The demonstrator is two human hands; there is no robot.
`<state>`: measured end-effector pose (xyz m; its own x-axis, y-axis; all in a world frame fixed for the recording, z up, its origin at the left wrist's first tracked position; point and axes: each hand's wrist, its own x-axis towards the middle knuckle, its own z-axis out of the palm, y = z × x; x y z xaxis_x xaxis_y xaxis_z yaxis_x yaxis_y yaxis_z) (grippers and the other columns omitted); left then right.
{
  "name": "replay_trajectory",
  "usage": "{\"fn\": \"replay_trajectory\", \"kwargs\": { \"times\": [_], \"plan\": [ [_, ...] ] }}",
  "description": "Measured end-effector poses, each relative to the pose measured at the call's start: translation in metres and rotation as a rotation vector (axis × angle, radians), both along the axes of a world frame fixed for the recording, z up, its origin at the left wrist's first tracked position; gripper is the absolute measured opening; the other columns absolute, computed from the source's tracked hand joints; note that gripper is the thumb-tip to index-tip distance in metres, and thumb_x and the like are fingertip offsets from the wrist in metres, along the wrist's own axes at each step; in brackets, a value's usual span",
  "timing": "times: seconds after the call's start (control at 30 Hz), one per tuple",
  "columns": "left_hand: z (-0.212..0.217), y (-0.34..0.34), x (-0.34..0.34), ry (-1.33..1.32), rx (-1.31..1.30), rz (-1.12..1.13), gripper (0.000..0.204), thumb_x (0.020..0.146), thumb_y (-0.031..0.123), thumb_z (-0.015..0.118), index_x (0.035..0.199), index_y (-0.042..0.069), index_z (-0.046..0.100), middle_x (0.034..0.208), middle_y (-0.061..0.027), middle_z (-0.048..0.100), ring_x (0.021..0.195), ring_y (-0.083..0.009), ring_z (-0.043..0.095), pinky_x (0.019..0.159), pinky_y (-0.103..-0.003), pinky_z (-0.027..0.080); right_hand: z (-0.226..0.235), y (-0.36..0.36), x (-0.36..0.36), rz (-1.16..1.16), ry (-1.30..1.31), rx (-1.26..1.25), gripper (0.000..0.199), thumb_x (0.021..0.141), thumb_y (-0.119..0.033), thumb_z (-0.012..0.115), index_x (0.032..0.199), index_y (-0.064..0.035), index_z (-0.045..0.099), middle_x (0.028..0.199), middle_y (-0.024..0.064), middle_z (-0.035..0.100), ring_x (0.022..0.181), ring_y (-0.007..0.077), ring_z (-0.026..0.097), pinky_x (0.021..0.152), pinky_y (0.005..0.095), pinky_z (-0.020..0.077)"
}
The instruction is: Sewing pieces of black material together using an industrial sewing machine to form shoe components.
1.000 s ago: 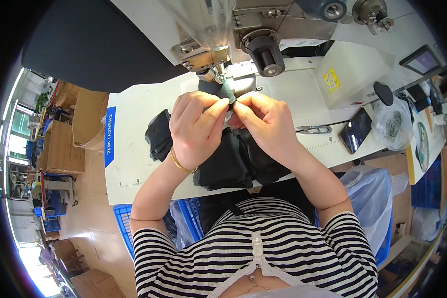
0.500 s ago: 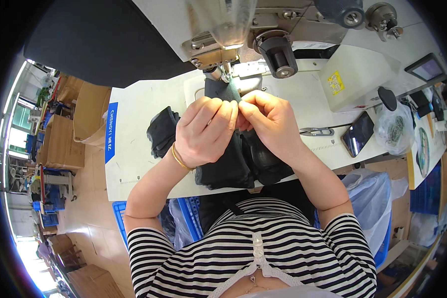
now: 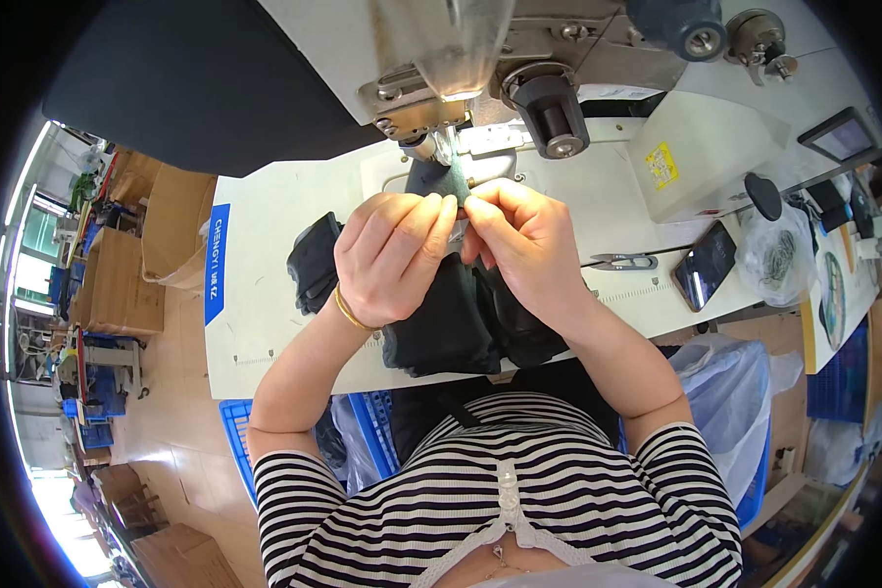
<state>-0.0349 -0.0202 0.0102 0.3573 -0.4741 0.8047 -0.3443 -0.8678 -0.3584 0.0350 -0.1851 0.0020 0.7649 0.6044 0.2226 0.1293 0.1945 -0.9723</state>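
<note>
A dark grey-green piece of fabric (image 3: 449, 183) reaches from under the metal head of a sewing machine (image 3: 423, 147) toward me. My left hand (image 3: 390, 260) pinches its near edge, fingers curled. Close beside it, my right hand (image 3: 521, 250) pinches the same edge between thumb and forefinger. The fingertips of both hands are near each other, partly hiding the edge. Below the hands, at the table's front, lie folded dark fabric pieces (image 3: 441, 328) in a stack. Another small dark stack (image 3: 314, 263) sits left of my left wrist.
Thread snips (image 3: 625, 262) and a phone (image 3: 706, 265) lie right of my right hand, with a clear plastic bag (image 3: 779, 257) beyond. A white machine housing (image 3: 706, 157) stands at the back right. Blue crates (image 3: 237, 431) are below the white table (image 3: 265, 211).
My left hand has shifted slightly left and the fingertips have drawn a little apart. Both hands still pinch the fabric, which shows a little more between them and the machine.
</note>
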Motion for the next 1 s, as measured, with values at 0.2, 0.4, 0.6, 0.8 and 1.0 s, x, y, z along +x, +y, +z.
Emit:
{"fn": "replay_trajectory", "kwargs": {
  "times": [0.2,0.4,0.6,0.8,1.0],
  "plan": [
    [-0.001,0.009,0.007,-0.022,0.017,-0.01,0.029,0.063,-0.004,0.07,0.091,-0.003,0.074,0.09,-0.0097,0.067,0.08,-0.0245,0.066,0.071,-0.036,0.056,0.005,0.004,-0.001,-0.004,0.026,0.03,0.019,0.099,-0.012,0.055,0.095,0.0015,0.068,0.066,0.0037,0.065,0.054,0.0047,0.052,0.051,0.0195,0.0409],
    [-0.003,0.021,0.021,-0.081,0.065,-0.028,0.045,0.053,0.009,0.065,0.095,-0.004,0.072,0.093,-0.0095,0.066,0.083,-0.024,0.065,0.073,-0.036,0.055,0.0,-0.002,-0.001,-0.01,0.029,-0.037,0.02,0.096,-0.015,0.055,0.096,-0.0011,0.07,0.067,0.0029,0.067,0.053,0.0044,0.052,0.05,0.0213,0.0416],
    [-0.008,0.028,0.034,-0.132,0.014,-0.04,0.034,0.057,0.004,0.071,0.09,-0.002,0.071,0.091,-0.0082,0.065,0.081,-0.0236,0.065,0.071,-0.036,0.055,0.001,-0.008,-0.002,0.018,0.028,-0.068,0.02,0.098,-0.013,0.055,0.097,0.0008,0.07,0.069,0.0058,0.068,0.054,0.005,0.051,0.052,0.0193,0.0404],
    [-0.009,0.025,0.039,-0.158,-0.024,-0.013,0.032,0.058,0.003,0.075,0.089,-0.001,0.07,0.09,-0.0074,0.065,0.081,-0.0233,0.065,0.069,-0.035,0.054,-0.004,-0.008,-0.002,0.027,0.021,-0.073,0.02,0.098,-0.012,0.056,0.097,0.001,0.07,0.069,0.0056,0.068,0.055,0.0048,0.051,0.052,0.0191,0.0405],
    [-0.009,0.027,0.039,-0.146,-0.021,-0.011,0.031,0.059,0.004,0.076,0.09,0.0,0.071,0.09,-0.0072,0.065,0.081,-0.023,0.065,0.069,-0.034,0.054,-0.009,-0.007,-0.003,0.029,0.044,-0.071,0.02,0.095,-0.016,0.056,0.095,-0.002,0.071,0.066,0.0008,0.067,0.053,0.0028,0.051,0.05,0.0208,0.0401]
  ]
}}
